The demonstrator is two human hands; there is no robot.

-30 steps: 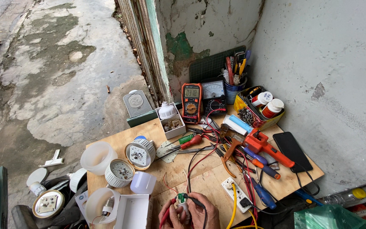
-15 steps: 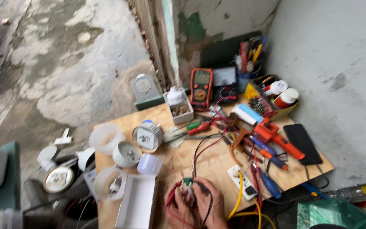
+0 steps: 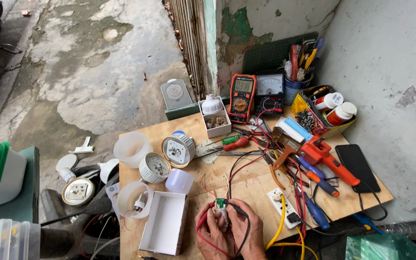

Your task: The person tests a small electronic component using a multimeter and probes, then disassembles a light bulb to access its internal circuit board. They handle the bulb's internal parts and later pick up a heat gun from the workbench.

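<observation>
At the near edge of a wooden board (image 3: 256, 185), my left hand (image 3: 213, 230) and my right hand (image 3: 242, 230) are pressed together around a small green circuit board (image 3: 221, 204) on a white bulb base. A red probe lead (image 3: 203, 219) runs along my left hand and a black probe lead (image 3: 240, 212) crosses my right. Both leads trail back to an orange multimeter (image 3: 241, 97) standing at the far side of the board.
Opened bulb housings (image 3: 154, 167), a white dome (image 3: 132, 148) and a white box (image 3: 164, 222) lie to the left. Right of the hands are a white power strip (image 3: 282, 207), orange soldering gun (image 3: 323, 156), screwdrivers, a black phone (image 3: 357, 166) and a yellow tray (image 3: 314, 113).
The view has shifted and steadied, showing more of the table's near edge. My hands stay together on the small circuit board with the probe leads.
</observation>
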